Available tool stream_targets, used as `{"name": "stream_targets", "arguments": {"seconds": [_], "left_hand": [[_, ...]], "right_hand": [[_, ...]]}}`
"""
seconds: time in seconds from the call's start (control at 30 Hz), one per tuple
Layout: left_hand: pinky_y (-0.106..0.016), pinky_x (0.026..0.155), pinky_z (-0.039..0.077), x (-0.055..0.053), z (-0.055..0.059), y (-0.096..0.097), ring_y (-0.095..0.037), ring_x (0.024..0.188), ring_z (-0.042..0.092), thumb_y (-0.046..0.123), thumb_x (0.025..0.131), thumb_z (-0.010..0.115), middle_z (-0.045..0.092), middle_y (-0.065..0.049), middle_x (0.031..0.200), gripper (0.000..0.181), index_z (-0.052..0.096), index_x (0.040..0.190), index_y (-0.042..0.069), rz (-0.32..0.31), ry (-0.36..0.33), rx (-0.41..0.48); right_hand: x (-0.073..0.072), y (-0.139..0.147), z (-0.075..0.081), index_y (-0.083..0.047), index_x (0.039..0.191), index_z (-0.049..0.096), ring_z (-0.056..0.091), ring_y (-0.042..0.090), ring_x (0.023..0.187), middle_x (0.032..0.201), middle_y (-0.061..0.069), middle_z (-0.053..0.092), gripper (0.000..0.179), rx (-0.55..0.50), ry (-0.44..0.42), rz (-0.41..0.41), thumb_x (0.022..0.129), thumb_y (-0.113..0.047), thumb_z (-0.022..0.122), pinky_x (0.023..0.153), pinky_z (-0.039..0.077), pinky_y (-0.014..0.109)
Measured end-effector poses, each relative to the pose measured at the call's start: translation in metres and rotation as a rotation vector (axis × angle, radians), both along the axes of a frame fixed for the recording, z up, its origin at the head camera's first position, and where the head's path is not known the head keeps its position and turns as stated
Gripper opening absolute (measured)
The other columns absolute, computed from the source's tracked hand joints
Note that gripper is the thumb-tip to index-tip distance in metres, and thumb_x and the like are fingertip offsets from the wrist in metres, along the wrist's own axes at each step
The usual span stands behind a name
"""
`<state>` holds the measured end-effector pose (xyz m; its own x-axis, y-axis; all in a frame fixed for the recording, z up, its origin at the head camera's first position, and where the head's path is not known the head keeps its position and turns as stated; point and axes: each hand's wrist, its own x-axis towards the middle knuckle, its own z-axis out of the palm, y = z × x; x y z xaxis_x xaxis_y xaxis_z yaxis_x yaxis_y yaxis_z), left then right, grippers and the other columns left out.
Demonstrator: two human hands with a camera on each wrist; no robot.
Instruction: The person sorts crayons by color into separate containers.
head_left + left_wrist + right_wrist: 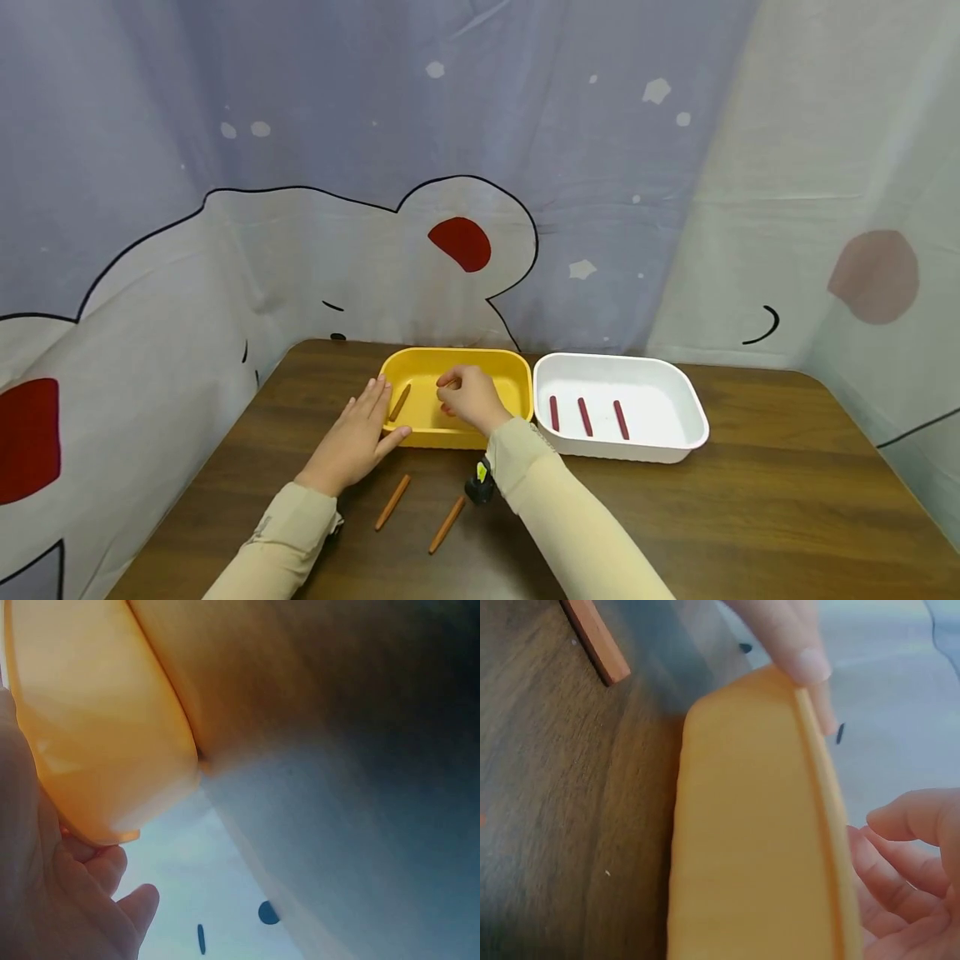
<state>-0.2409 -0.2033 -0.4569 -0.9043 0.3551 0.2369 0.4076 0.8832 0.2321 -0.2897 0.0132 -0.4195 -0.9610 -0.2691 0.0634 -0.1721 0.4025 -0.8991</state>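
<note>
My left hand (pixel 356 437) rests on the left end of a yellow plastic tray (pixel 457 438), its fingers straight along the rim and its thumb by the front edge. Over the inside of that tray is my right hand (pixel 474 400), with loosely bent fingers and nothing visible between them. In the right wrist view, the tray's wall (pixel 750 825) hides part of the right fingers (pixel 911 817). One orange-brown crayon-like stick (pixel 401 402) lies in the tray's left part. Two similar sticks, a left one (pixel 392 502) and a right one (pixel 447 524), lie on the table in front.
A white tray (pixel 660 452) stands directly right of the yellow one, with three dark red sticks (pixel 585 417) set apart inside it. Both trays are on a brown wooden table (pixel 780 467). A printed curtain (pixel 600 167) hangs behind the table and along its sides.
</note>
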Motion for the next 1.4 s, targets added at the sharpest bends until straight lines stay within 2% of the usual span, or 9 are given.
{"name": "stream_targets", "arguments": {"seconds": [0.23, 0.47, 0.7, 1.0, 1.13, 1.27, 1.4], "left_hand": [[-0.061, 0.118, 0.025, 0.0, 0.0, 0.0, -0.04, 0.152, 0.021, 0.046, 0.103, 0.056, 0.026, -0.026, 0.162, 0.08, 0.029, 0.154, -0.01, -0.001, -0.001, 0.008], [-0.06, 0.118, 0.024, 0.002, 0.002, 0.0, -0.04, 0.152, 0.021, 0.044, 0.106, 0.052, 0.025, -0.025, 0.163, 0.076, 0.03, 0.154, -0.01, 0.006, -0.012, 0.01], [-0.06, 0.119, 0.024, 0.004, 0.002, 0.0, -0.039, 0.152, 0.022, 0.039, 0.109, 0.044, 0.025, -0.025, 0.163, 0.067, 0.032, 0.153, -0.011, 0.01, -0.011, 0.031], [-0.059, 0.119, 0.024, 0.004, 0.003, 0.001, -0.039, 0.151, 0.023, 0.037, 0.11, 0.044, 0.025, -0.025, 0.162, 0.066, 0.033, 0.153, -0.011, 0.008, -0.003, 0.028], [-0.058, 0.12, 0.023, 0.003, 0.004, 0.001, -0.039, 0.151, 0.023, 0.037, 0.11, 0.044, 0.025, -0.025, 0.163, 0.066, 0.032, 0.153, -0.011, 0.008, -0.006, 0.025], [-0.058, 0.12, 0.021, 0.003, 0.003, 0.001, -0.039, 0.151, 0.022, 0.038, 0.11, 0.044, 0.024, -0.025, 0.163, 0.066, 0.032, 0.153, -0.01, 0.011, -0.011, 0.016], [-0.058, 0.121, 0.02, 0.003, 0.003, 0.001, -0.038, 0.152, 0.022, 0.039, 0.11, 0.043, 0.024, -0.024, 0.163, 0.066, 0.032, 0.154, -0.01, 0.015, -0.01, 0.004]], "right_hand": [[0.018, 0.012, 0.012, 0.004, 0.107, 0.071, 0.067, 0.016, 0.071, 0.087, 0.007, 0.069, 0.015, 0.018, 0.095, 0.048, 0.096, -0.006, 0.066, 0.068, 0.06, 0.028], [0.04, 0.024, 0.018, -0.001, 0.105, 0.073, 0.064, 0.016, 0.081, 0.092, 0.004, 0.072, 0.015, 0.098, 0.25, 0.069, 0.094, -0.009, 0.069, 0.075, 0.054, 0.027], [0.061, 0.034, 0.016, -0.001, 0.105, 0.072, 0.067, 0.016, 0.083, 0.092, 0.003, 0.073, 0.013, 0.092, 0.293, 0.14, 0.094, -0.007, 0.069, 0.076, 0.056, 0.027], [0.077, 0.044, 0.008, 0.0, 0.105, 0.072, 0.065, 0.012, 0.084, 0.096, 0.004, 0.071, 0.014, 0.153, 0.346, 0.271, 0.092, -0.004, 0.071, 0.081, 0.059, 0.034], [0.082, 0.045, 0.003, -0.002, 0.104, 0.073, 0.065, 0.011, 0.086, 0.098, 0.004, 0.072, 0.014, 0.236, 0.366, 0.359, 0.091, -0.004, 0.074, 0.081, 0.057, 0.028], [0.083, 0.044, -0.002, -0.004, 0.105, 0.073, 0.066, 0.01, 0.089, 0.1, 0.004, 0.072, 0.016, 0.358, 0.386, 0.471, 0.09, -0.007, 0.077, 0.083, 0.055, 0.022], [0.084, 0.042, -0.006, -0.008, 0.106, 0.074, 0.063, 0.007, 0.093, 0.102, 0.0, 0.071, 0.019, 0.478, 0.403, 0.543, 0.088, -0.01, 0.08, 0.086, 0.052, 0.019]]}}
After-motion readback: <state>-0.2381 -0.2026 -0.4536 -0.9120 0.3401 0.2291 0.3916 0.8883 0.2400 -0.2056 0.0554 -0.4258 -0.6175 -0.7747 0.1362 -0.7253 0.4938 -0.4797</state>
